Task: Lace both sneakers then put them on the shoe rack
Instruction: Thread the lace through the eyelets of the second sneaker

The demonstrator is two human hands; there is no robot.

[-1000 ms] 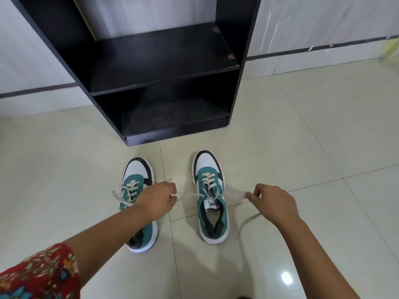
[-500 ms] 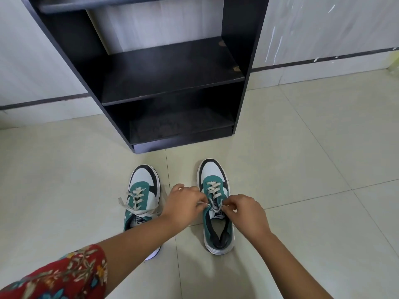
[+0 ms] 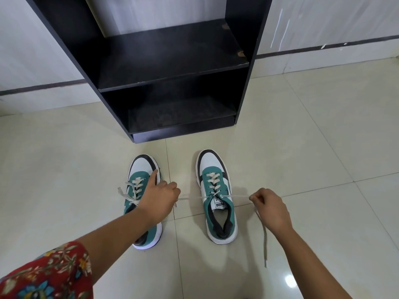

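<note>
Two green, white and black sneakers stand side by side on the tiled floor, toes toward the rack. The right sneaker (image 3: 217, 195) has its cream lace (image 3: 236, 196) pulled out sideways from the top eyelets. My left hand (image 3: 158, 199) pinches one lace end to the left, over the left sneaker (image 3: 141, 175). My right hand (image 3: 269, 209) pinches the other end to the right, and its loose tail hangs down to the floor. The left sneaker is laced, with a knot showing beside my left wrist.
A black shoe rack (image 3: 172, 70) stands just beyond the sneakers against a pale wall, with two bare shelves. Cream floor tiles (image 3: 302, 147) spread to both sides. A red floral sleeve (image 3: 47, 275) covers my left upper arm.
Half a second ago both hands were together at the right sneaker's top eyelets. They have since moved apart, drawing the lace ends taut to either side.
</note>
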